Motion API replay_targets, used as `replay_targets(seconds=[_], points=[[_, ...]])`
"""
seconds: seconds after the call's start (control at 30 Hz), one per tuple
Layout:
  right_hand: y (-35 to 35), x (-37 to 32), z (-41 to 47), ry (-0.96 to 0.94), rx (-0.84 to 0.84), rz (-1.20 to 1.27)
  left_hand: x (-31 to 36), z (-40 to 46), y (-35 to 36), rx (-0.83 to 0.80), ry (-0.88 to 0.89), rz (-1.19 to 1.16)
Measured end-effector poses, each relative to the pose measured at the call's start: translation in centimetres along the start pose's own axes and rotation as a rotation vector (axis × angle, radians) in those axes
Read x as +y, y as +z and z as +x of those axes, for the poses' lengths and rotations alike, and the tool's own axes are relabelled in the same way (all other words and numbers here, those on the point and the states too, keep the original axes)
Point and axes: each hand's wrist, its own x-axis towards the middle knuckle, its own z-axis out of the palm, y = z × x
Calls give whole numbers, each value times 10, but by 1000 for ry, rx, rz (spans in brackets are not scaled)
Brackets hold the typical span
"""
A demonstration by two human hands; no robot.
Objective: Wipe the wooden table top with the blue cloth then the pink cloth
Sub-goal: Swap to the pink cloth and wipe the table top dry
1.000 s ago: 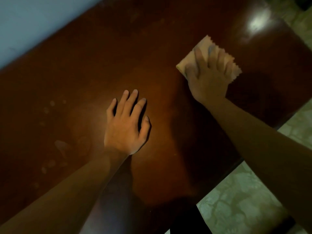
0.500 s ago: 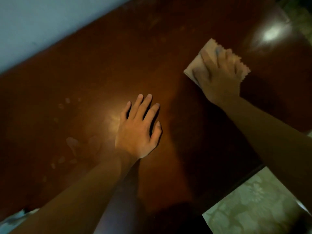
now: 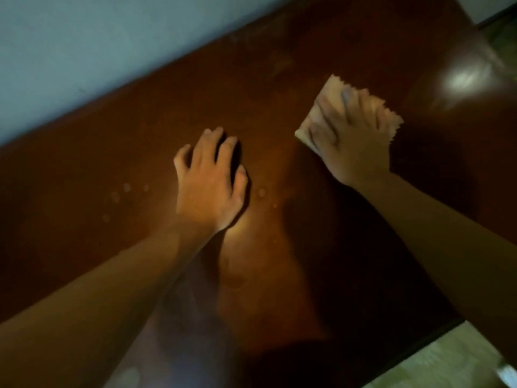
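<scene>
1. Head view, looking down: a pink cloth (image 3: 340,92) lies flat on a dark wooden table top (image 3: 279,247), toward its far right part. The cloth is folded into a rough square, pale and soft-looking, with a zigzag cut along its right edge.
2. The person's right hand (image 3: 355,141) lies palm down on the cloth. Its fingers (image 3: 347,103) are spread and nearly straight, pressing flat rather than curling round the fabric. Cloth shows beyond the fingertips, past the thumb on the left and along the jagged right edge; the heel of the hand sits over the cloth's near side.
3. The left hand (image 3: 209,186) rests on bare wood to the left of the cloth, apart from it. Its fingers are slightly bent with the tips on the surface, and it holds nothing.
4. The table top is smooth, glossy, reddish-brown wood. A bright glare patch (image 3: 461,77) shines right of the cloth, and small pale spots (image 3: 126,189) dot the wood around the left hand.
5. The far edge of the table runs diagonally against a pale blue-grey wall (image 3: 98,51). The near right edge ends above a light patterned floor (image 3: 447,365). Open wood stretches to the left of both hands and between the cloth and the wall.
</scene>
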Motion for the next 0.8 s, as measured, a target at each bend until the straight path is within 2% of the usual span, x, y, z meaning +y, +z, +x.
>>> replay_targets(seconds=[0.1, 0.27, 0.37, 0.47, 0.57, 0.63, 0.7, 0.8], points=[[-2, -9, 17, 51, -9, 17, -8, 9, 7, -33, -73, 7], [1, -68, -1, -199, -18, 67, -8, 6, 16, 5, -87, 30], [1, -64, 5, -304, -11, 82, -8, 7, 17, 28, -84, 39], [-2, -32, 46, -221, -53, -2, -7, 7, 17, 31, -101, 35], [-6, -14, 84, -35, -4, 8, -6, 8, 16, 35, -108, 51], [-7, -20, 90, 11, 21, 40, -5, 8, 16, 39, -109, 53], [-6, -40, 84, -13, 21, 69, -5, 8, 16, 47, -104, 47], [-2, -86, 65, -173, 9, 81, -6, 7, 16, 45, -106, 44]])
